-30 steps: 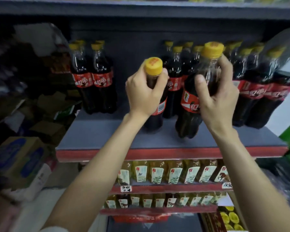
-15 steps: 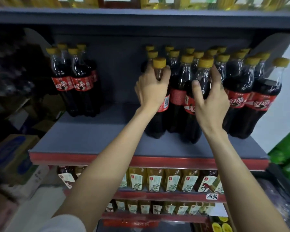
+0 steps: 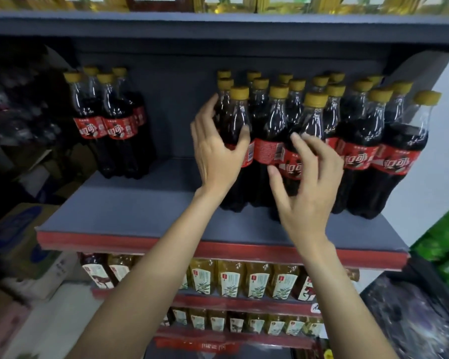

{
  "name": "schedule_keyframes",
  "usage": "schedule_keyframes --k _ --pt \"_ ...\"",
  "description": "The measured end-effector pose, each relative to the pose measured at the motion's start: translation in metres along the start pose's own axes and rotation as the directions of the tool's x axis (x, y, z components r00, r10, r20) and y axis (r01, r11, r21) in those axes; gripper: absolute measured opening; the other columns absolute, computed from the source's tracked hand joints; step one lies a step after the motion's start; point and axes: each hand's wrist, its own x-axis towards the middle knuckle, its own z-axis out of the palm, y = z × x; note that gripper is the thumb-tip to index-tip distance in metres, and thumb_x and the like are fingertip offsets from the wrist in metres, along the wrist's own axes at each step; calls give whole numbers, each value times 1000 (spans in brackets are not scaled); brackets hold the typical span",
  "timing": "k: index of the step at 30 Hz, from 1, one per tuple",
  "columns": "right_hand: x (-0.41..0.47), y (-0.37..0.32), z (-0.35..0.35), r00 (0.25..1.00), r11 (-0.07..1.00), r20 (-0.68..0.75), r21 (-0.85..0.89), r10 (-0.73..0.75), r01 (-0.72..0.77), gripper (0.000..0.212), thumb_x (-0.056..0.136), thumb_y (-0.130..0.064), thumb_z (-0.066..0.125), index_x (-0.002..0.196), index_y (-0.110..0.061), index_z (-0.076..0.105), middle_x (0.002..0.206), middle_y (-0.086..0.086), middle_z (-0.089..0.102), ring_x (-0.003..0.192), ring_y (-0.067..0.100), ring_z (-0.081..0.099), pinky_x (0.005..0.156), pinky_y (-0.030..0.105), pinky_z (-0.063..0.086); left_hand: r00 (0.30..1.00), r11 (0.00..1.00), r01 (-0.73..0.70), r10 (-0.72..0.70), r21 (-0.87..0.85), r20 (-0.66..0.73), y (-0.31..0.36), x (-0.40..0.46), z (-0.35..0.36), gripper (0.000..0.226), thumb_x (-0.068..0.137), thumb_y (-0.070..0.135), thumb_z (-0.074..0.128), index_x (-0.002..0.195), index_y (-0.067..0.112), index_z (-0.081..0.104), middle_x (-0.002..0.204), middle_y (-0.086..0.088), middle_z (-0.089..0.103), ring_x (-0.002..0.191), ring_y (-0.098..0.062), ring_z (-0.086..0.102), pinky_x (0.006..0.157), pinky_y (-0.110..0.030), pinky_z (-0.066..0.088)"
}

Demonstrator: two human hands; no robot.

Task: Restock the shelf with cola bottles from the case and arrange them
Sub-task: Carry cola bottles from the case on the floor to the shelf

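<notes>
1. Curled round the neck and shoulder of the front-left cola bottle [image 3: 237, 130], my left hand [image 3: 218, 154] grips it with the thumb across the front and the fingers round its far side; the bottle stands upright on the grey shelf [image 3: 140, 218], at the left edge of the big cluster of bottles [image 3: 347, 141].

2. Just to the right of that bottle, my right hand [image 3: 306, 187] holds nothing: its fingers are spread and loosely bent in front of the next front-row bottle [image 3: 300, 151] (whether the fingertips touch its label I cannot tell, as the hand is blurred).

3. By my reckoning this is the arranging step: two bottles are down on the shelf and I am squaring them up against the cluster.

4. The next move likely calls for letting go with the left, then fetching more bottles to fill the bare stretch of shelf to the left of the gripped bottle, between it and the small group of four [image 3: 109, 125].

5. Hard to make out: the case itself. A cardboard box [image 3: 18, 237] sits low and far left of the gripped bottle, but its contents are hidden. The back rows of the cluster show only as yellow caps, so I cannot count them.
</notes>
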Motion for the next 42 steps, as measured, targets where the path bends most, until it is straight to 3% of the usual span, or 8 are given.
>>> schedule_keyframes --k 8,12,16,21,25,28,35,42 --pt "-18 -87 35 984 898 90 428 -156 103 22 93 -17 58 114 -12 54 103 8 68 100 18 57 90 30 42 992 990 120 -117 -76 41 8 -34 -120 15 92 31 50 102 24 58 91 23 65 93 -5 62 93 -45 46" --pt "-45 -161 57 984 707 103 706 -142 28 7 93 -13 57 98 -10 55 87 8 66 83 17 58 75 26 47 982 981 189 -188 -40 17 -5 -59 -219 10 92 25 50 93 24 60 75 18 63 74 -3 62 75 -22 47" --pt "-91 -238 85 951 545 274 824 -142 -156 8 92 -12 56 100 -10 55 89 5 64 82 14 58 77 20 45 940 937 337 -340 96 19 -42 -102 -330 11 91 26 51 96 29 60 80 15 63 72 -4 60 68 -19 45" --pt "-174 -332 132 684 555 677 691 -273 -463 22 90 -12 58 112 -9 62 106 -1 62 100 14 58 86 25 46 816 700 503 -578 507 -10 -111 -178 -473 16 85 37 49 99 39 57 92 15 65 74 -2 59 62 -17 45" --pt "-238 -405 172 357 659 844 535 -400 -528 36 90 -17 59 126 -14 57 122 1 59 114 15 51 97 28 40 718 467 588 -677 661 -161 -151 -214 -576 26 83 43 46 101 33 62 92 23 63 77 4 55 62 -16 43" --pt "-271 -448 203 157 734 886 452 -437 -507 42 91 -15 63 131 -16 54 130 2 56 120 20 51 96 22 34 615 301 663 -741 686 -269 -180 -228 -630 30 84 37 53 110 26 64 96 16 67 88 -10 61 68 -23 40" --pt "-312 -534 307 -46 793 890 378 -453 -477 40 90 -14 62 130 -14 55 124 5 59 115 22 54 86 24 38 380 111 787 -863 607 -333 -290 -224 -710 24 91 24 61 116 21 62 109 8 70 106 -12 62 81 -23 42" --pt "-339 -624 481 -109 785 831 461 -546 -414 41 93 -17 59 133 -14 51 130 8 57 119 25 52 85 26 38 312 87 894 -824 440 -472 -439 -169 -779 44 88 34 66 126 17 52 113 -3 69 99 -23 66 83 -42 54"
